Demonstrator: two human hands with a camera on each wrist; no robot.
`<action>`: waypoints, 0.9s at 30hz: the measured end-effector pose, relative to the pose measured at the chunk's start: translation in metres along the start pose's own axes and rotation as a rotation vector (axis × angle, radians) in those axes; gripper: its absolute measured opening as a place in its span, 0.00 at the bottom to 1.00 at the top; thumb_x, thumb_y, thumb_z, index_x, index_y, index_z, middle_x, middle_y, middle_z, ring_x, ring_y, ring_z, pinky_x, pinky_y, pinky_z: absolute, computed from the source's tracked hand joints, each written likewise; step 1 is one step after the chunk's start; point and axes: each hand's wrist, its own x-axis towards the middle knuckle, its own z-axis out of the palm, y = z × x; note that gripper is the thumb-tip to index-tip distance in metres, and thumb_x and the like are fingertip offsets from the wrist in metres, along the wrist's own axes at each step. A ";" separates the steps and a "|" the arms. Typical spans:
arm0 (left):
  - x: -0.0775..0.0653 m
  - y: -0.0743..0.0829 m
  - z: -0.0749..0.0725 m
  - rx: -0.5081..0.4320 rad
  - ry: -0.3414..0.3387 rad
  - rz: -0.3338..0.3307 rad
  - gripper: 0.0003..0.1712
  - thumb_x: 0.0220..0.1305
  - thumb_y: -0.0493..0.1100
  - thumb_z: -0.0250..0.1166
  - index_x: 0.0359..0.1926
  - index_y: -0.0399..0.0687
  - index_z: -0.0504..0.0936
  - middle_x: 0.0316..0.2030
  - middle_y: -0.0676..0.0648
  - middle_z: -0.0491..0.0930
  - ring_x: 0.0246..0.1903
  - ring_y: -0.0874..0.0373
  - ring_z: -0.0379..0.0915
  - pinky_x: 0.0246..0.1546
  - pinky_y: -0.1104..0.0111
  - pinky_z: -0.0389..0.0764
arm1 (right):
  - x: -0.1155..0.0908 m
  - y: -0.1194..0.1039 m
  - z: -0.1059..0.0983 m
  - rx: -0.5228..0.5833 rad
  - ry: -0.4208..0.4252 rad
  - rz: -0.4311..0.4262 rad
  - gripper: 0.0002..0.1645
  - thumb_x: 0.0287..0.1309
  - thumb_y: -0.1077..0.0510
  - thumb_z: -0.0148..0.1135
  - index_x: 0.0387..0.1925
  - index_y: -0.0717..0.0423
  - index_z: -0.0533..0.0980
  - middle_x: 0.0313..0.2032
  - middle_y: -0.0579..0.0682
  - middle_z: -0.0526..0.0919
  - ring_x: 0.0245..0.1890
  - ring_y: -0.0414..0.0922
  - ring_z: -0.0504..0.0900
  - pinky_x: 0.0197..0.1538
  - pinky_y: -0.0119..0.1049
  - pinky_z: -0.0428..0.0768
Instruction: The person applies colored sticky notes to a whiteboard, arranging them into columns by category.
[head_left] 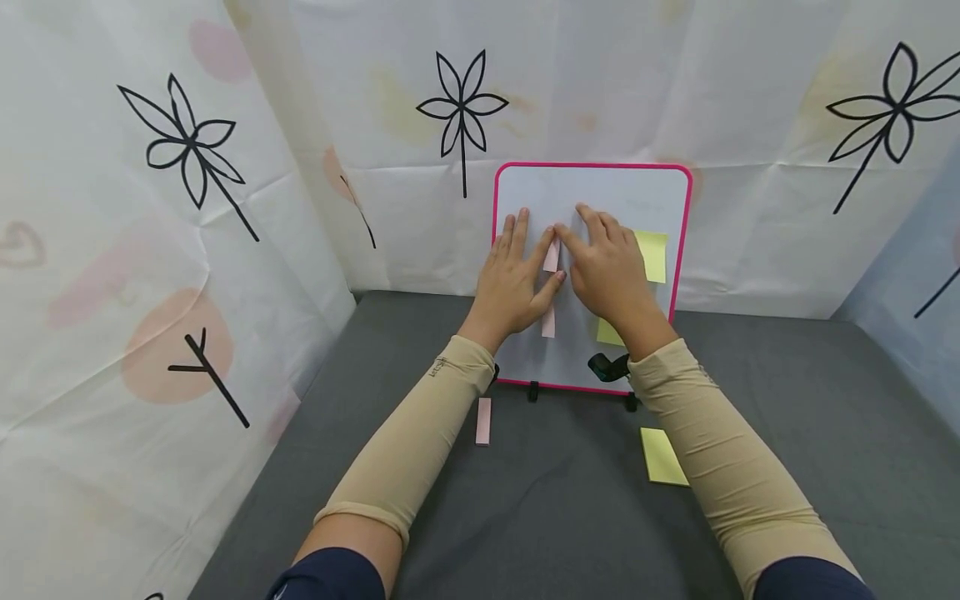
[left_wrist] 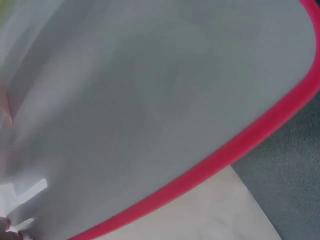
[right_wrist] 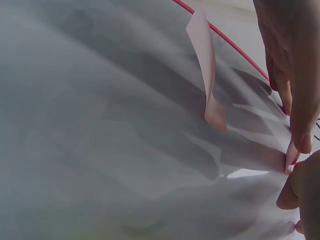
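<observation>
A small whiteboard [head_left: 630, 192] with a pink-red rim stands upright before me. My left hand [head_left: 510, 279] lies against it with fingers extended. From the other side my right hand [head_left: 609, 265] reaches in, its index finger straight. Both index fingertips press the top of a pink sticky strip [head_left: 552, 257] on the board. Just below is another pink sticky strip [head_left: 549, 322], near the left thumb; in the right wrist view this strip [right_wrist: 204, 55] curls away from the surface. The left wrist view shows mostly bare board [left_wrist: 165, 100], with fingers blurred at its left edge.
Yellow sticky notes are on the board's right side, one upper [head_left: 652, 257] and one lower [head_left: 609, 332], partly behind my right hand. On the grey cloth [head_left: 540, 517] lie a pink strip pad [head_left: 483, 422] and a yellow note pad [head_left: 662, 457]. Black feet [head_left: 533, 392] support the board.
</observation>
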 end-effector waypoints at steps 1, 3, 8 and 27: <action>0.000 0.001 0.000 0.002 0.000 -0.003 0.42 0.80 0.68 0.44 0.86 0.62 0.48 0.87 0.42 0.30 0.86 0.45 0.23 0.85 0.53 0.40 | 0.000 0.000 0.000 0.001 -0.004 -0.002 0.31 0.71 0.61 0.56 0.74 0.52 0.73 0.78 0.65 0.63 0.73 0.65 0.67 0.68 0.66 0.74; 0.000 0.002 -0.001 0.004 -0.001 -0.008 0.43 0.80 0.69 0.44 0.86 0.62 0.48 0.87 0.42 0.30 0.86 0.45 0.23 0.85 0.53 0.40 | 0.000 0.000 0.001 -0.002 -0.011 -0.003 0.32 0.71 0.61 0.55 0.75 0.51 0.72 0.78 0.65 0.62 0.73 0.65 0.67 0.68 0.66 0.73; 0.000 0.002 -0.001 0.006 -0.004 -0.010 0.43 0.80 0.69 0.44 0.87 0.62 0.47 0.87 0.42 0.30 0.86 0.45 0.23 0.85 0.53 0.40 | -0.001 0.000 0.001 -0.021 -0.021 0.002 0.34 0.71 0.60 0.56 0.77 0.51 0.71 0.79 0.65 0.60 0.74 0.65 0.65 0.67 0.65 0.73; -0.006 -0.006 0.001 0.021 0.001 -0.003 0.44 0.79 0.69 0.47 0.87 0.60 0.49 0.86 0.40 0.30 0.86 0.44 0.21 0.85 0.50 0.37 | -0.014 0.003 0.002 -0.013 -0.051 0.022 0.36 0.70 0.59 0.56 0.78 0.50 0.69 0.79 0.66 0.59 0.74 0.65 0.64 0.67 0.67 0.73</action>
